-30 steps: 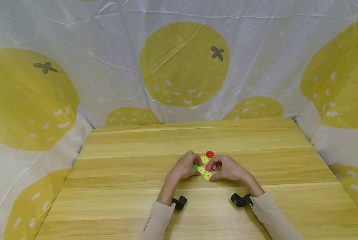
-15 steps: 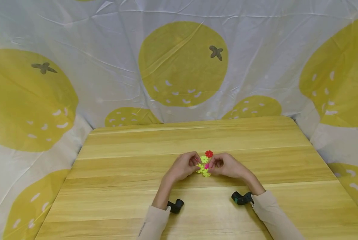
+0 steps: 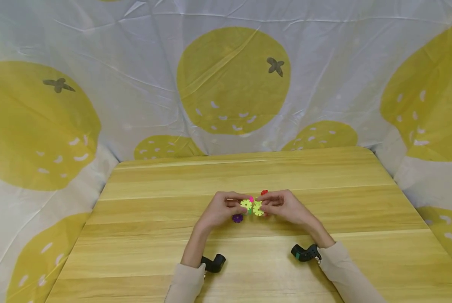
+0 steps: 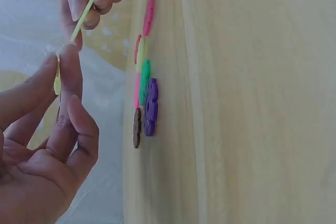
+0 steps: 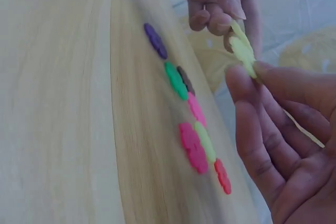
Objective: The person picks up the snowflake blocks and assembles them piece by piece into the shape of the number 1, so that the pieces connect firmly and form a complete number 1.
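Note:
My left hand (image 3: 220, 210) pinches a yellow-green snowflake disc (image 3: 246, 205) between thumb and fingers; the left wrist view shows it edge-on. A second yellow-green snowflake disc (image 5: 242, 53) is pinched by my right hand (image 3: 288, 208). Both discs are raised above the table, side by side, their edges meeting or overlapping in the wrist views. Below them on the wood lie a purple disc (image 4: 151, 107), a green disc (image 4: 145, 82), a brown disc (image 4: 137, 128), a pink disc (image 5: 196, 109), a larger-looking pink disc (image 5: 193, 148), another yellow-green disc (image 5: 205, 141) and a red disc (image 5: 222, 176).
The wooden table (image 3: 154, 235) reaches back to a hanging cloth (image 3: 154, 84) printed with yellow fruit. Black wrist devices, one on the left (image 3: 214, 264) and one on the right (image 3: 305, 252), stick out inward near the sleeves.
Both hands have risen from the loose discs, each bringing up a yellow-green disc from the table. My left hand has shifted left, and the purple disc now shows under it.

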